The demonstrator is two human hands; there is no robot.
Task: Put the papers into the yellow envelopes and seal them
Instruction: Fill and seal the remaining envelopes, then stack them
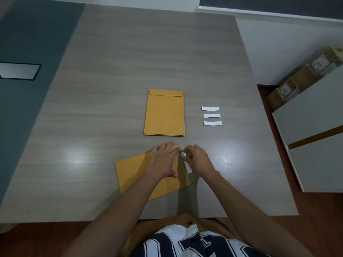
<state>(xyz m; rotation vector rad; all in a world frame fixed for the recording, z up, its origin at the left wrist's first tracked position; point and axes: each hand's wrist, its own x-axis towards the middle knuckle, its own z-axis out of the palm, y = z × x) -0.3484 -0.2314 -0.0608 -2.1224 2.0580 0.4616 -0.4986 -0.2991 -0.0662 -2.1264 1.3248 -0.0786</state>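
A yellow envelope (135,173) lies sideways near the table's front edge, its flap (187,178) raised at the right end. My left hand (163,160) presses flat on the envelope beside the flap. My right hand (198,158) pinches a white strip (186,165) that runs along the flap. A stack of yellow envelopes (165,114) with flaps folded down lies farther back in the middle of the table. Three white strips (211,115) lie in a column to the right of that stack.
The grey wood-grain table (111,71) ends just before my body. White cabinet panels (311,127) stand to the right, with cardboard boxes (300,80) behind them. A dark panel with a metal plate (18,71) lies at left.
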